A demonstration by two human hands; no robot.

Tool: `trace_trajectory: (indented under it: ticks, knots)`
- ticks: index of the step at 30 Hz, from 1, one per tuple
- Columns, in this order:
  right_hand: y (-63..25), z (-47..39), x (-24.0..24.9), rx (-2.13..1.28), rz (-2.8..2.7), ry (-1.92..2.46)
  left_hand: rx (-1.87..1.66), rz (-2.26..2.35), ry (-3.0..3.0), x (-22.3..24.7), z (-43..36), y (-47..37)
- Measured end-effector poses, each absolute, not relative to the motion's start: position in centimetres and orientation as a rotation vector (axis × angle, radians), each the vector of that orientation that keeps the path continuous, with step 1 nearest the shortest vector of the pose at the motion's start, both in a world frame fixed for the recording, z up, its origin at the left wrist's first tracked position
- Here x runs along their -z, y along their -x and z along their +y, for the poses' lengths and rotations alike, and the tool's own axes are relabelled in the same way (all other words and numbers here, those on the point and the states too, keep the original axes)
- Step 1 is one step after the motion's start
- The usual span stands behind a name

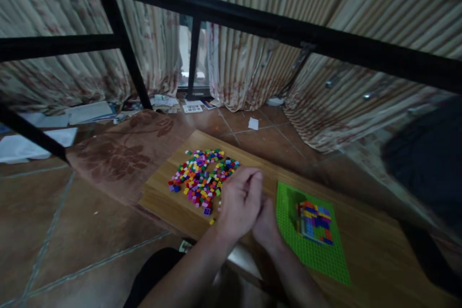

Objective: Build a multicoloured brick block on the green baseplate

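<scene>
A: What's in view? Big to small, places off the table.
B: Striped curtains [249, 62] hang beyond the table. Tiled floor [94, 221] around it. Black frame [252, 19], bars across the curtains, higher in view than the table. Then the wooden table [375, 250] itself, running left to right. Brown floral rug [115, 154] at the table's left end.
A: On the table?
B: Green baseplate [328, 260], lying flat mid-table. Multicolour brick pile [202, 180] spread loose over the table's left end.
A: Hands?
B: Both over the table's near side, between pile and baseplate, close together. Left hand [240, 199] overlaps the right hand [265, 216] in view. Left fingers curled, thumb lying along them. Right fingers hidden behind the left; can't tell if spread or pressed. Can't tell if either pinches a brick.
A: Smaller stuff?
B: Brick build [317, 221], mixed colours, mid-table on the baseplate. White paper square [253, 123] on the floor past the table's far edge. Single bricks near the table's front left edge: purple brick [207, 211], yellow brick [212, 221].
</scene>
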State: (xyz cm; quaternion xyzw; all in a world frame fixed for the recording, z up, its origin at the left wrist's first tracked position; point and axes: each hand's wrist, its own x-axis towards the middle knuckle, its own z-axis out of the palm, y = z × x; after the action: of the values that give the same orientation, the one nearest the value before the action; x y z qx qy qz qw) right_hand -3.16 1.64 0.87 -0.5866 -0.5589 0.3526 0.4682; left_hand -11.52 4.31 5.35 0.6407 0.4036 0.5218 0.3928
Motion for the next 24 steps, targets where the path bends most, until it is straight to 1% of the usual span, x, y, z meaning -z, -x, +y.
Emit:
trace_trajectory:
  ticks: [3, 6, 10, 14, 18, 24]
  knots:
    - [-0.6, -3.5, -1.0, -0.974, -1.063, 1.475, -1.045, 1.015, -1.689, -4.5, 4.2, 10.5]
    - [-4.5, -7.8, -1.4, -1.083, -0.710, 1.502, -0.790, 0.819, -1.837, -3.7, 2.5, 8.5]
    - [-8.0, -11.0, -2.5, -1.187, -0.461, 1.391, -0.585, 0.580, -1.938, -3.2, -0.2, 5.5]
    - [-10.2, -12.1, -3.3, -1.261, -0.363, 1.285, -0.502, 0.464, -1.948, -3.5, -1.8, 3.2]
    - [-12.3, -12.4, -3.3, -1.337, -0.361, 1.214, -0.497, 0.458, -1.917, -3.4, -2.4, 1.8]
    - [-14.8, -11.9, -3.0, -1.351, -0.343, 1.232, -0.482, 0.470, -2.036, -2.9, -2.6, 0.1]
